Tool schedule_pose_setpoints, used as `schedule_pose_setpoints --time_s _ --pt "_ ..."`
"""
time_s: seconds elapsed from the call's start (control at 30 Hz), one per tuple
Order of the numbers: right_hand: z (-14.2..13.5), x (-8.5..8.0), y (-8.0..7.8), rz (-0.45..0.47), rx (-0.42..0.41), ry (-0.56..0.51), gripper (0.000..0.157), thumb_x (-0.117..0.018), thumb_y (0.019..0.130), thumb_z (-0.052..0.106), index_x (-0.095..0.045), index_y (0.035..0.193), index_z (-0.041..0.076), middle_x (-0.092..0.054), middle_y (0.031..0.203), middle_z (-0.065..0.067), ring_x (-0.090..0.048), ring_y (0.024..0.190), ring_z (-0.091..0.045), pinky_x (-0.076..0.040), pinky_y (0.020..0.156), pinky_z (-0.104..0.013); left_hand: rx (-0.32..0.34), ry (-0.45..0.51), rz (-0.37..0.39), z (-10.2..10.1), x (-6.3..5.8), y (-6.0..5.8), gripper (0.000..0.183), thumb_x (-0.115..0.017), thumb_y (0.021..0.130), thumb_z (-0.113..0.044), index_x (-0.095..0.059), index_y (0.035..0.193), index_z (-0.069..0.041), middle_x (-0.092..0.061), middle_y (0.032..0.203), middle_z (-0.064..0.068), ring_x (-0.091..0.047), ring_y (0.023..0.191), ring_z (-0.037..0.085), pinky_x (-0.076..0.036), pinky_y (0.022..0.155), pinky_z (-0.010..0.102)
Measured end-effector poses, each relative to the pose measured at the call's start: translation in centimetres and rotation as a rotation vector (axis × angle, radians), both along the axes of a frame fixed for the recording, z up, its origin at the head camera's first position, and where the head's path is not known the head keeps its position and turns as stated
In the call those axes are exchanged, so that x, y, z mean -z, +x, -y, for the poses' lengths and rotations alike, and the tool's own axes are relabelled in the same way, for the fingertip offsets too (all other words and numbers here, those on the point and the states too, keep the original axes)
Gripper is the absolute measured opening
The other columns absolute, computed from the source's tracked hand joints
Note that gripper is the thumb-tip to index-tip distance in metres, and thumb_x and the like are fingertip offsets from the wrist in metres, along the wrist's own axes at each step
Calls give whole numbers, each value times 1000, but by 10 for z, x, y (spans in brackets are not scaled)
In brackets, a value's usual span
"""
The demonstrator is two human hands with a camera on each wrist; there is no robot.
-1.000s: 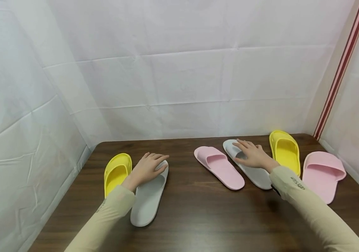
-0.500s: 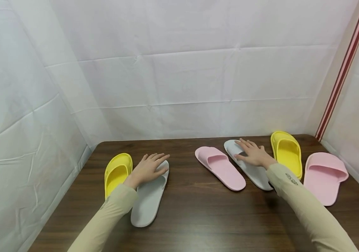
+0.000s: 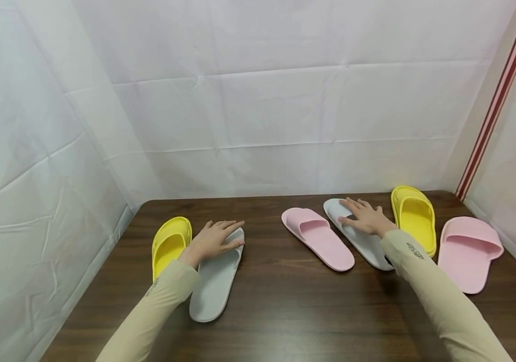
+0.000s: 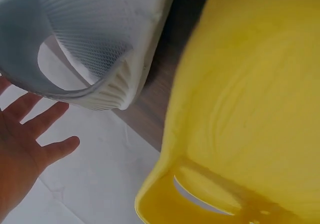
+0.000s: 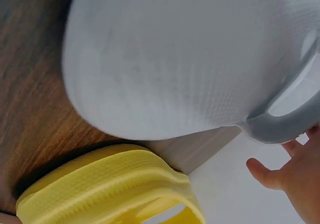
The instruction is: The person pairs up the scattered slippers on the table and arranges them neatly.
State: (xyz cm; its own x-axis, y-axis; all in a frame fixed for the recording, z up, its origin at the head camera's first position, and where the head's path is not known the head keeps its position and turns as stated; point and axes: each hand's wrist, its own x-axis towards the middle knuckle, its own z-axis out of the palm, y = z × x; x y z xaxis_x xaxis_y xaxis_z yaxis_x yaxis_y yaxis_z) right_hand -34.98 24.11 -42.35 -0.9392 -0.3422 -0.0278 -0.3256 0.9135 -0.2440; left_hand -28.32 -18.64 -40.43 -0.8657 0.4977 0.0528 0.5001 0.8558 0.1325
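Little change is seen since a second ago: the right sleeve (image 3: 439, 291) is drawn slightly inward, the head view is tilted a touch, and all six slippers are left in place. By the left hand (image 3: 212, 241), the toe end of the left grey slipper (image 3: 210, 296) is covered; its fingers are spread and nothing is gripped. The strap of the right grey slipper (image 3: 368, 246) is partly covered by the right hand (image 3: 365, 218), whose fingers are likewise extended, with the thumb held apart. Whether either strap is touched cannot be told. The step in hand is judged to be a placing of both hands over the grey pair; for a lift, the fingers would need to be curled round the straps. Beside the left hand, the left yellow slipper (image 3: 172, 226) is partly hidden by the left sleeve (image 3: 149, 317). To the left of the right grey slipper, a pink slipper (image 3: 319, 239) is set; to its right are found the other yellow slipper (image 3: 416, 221) and, farthest out, the other pink slipper (image 3: 461, 256). All are carried by the dark wooden surface (image 3: 280, 301), which is backed by white cloth (image 3: 258, 100).
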Motion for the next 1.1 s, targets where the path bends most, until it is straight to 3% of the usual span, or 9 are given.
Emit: schedule_pose_setpoints --time_s 0.4,0.9,1.1 --pt "1 0 -9 18 13 26 76 -38 82 65 -25 140 17 -18 148 -16 -13 134 -42 -9 94 -73 26 -101 31 7 -5 4 62 -43 86 -55 -40 135 -18 -45 135 11 -44 123 29 -26 101 58" --pt "1 2 -5 -7 11 15 75 -42 79 67 -30 134 18 -28 142 -13 -24 130 -39 -13 92 -73 53 -112 34 8 -5 6 63 -45 84 -54 -39 136 -17 -44 136 10 -46 121 29 -29 98 58" --pt "0 2 -6 -47 -2 13 71 -45 78 66 -35 129 17 -32 138 -13 -29 127 -38 -20 90 -70 68 -98 28 7 -6 6 63 -46 84 -52 -40 135 -16 -44 136 10 -46 121 29 -30 98 57"
